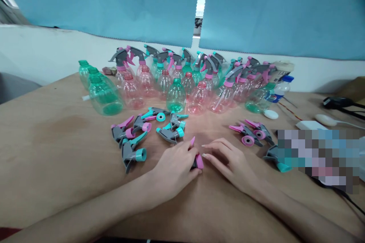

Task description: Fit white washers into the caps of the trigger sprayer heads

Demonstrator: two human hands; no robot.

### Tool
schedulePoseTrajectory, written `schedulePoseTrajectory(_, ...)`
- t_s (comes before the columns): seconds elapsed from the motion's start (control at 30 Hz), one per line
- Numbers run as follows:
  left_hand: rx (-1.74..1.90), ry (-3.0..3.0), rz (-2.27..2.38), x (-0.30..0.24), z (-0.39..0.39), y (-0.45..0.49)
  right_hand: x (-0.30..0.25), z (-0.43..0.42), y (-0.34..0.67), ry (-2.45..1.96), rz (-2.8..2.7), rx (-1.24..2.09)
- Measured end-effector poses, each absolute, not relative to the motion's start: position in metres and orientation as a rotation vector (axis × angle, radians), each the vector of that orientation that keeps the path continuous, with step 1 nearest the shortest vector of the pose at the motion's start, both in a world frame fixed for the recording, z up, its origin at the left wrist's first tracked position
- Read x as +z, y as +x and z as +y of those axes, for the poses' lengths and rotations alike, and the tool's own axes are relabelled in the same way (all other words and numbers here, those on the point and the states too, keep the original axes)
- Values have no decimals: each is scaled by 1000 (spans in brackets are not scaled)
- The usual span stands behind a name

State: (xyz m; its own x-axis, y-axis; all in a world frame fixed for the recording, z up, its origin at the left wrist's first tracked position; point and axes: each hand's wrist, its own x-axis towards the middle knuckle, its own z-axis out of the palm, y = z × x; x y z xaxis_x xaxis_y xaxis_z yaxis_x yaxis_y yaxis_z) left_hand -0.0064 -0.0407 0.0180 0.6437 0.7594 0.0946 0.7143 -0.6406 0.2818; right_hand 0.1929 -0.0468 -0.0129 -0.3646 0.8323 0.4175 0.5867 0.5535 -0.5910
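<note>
My left hand [177, 165] is wrapped round a grey and pink spray trigger head [200, 161], most of it hidden under the fingers; its pink collar points right. Just to the right, my right hand [232, 161] has thumb and fingers apart, with nothing between them and a small gap to the collar. Beyond the left hand lie several loose spray heads, among them a teal one [134, 154] and a pink one [122, 132]. Past the right hand are two pink spray heads [247, 140] and a teal-collared one [283, 166].
Pink and green spray bottles stand across the back, some open-necked like the green bottle [176, 97], others with heads fitted. At right are a blue-capped water bottle [281, 88], a white computer mouse [326, 120], cables and a pixelated patch. A blue curtain [128, 7] hangs behind the table [65, 159].
</note>
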Motion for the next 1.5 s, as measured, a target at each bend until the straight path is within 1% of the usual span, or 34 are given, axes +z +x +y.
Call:
schedulePoseTrajectory(0.13,323,2570,1195,40,-56,-4,-6,-49,193,-1153,-1997,562)
schedulePoseTrajectory(0.27,511,2382,1143,53,-61,-1,1,-50,193,-1225,-1875,673)
schedulePoseTrajectory(0.33,620,2307,1110,47,-53,1,3,-49,193,-1265,-1813,671)
schedulePoseTrajectory(0.47,750,2283,1083,20,-26,6,7,-49,196,-1333,-1692,596)
schedulePoseTrajectory(0.6,831,2287,1050,-1,-10,11,13,-49,198,-1341,-1766,574)
schedulePoseTrajectory(0.7,858,2281,1039,-4,-9,13,12,-49,197,-1292,-1930,577)
schedulePoseTrajectory(0.87,849,2263,1063,0,-11,12,2,-48,197,-1271,-2078,394)
schedulePoseTrajectory(1.0,872,2250,1063,-1,-11,12,-4,-49,195,-1298,-2149,342)
schedulePoseTrajectory(1.17,886,2257,1060,-4,-11,11,-7,-52,193,-1301,-2167,383)
schedulePoseTrajectory(1.37,877,2286,1040,-4,-12,11,-9,-50,193,-1313,-2108,536)
schedulePoseTrajectory(1.5,875,2305,1006,-6,-11,10,-13,-50,193,-1284,-2082,578)
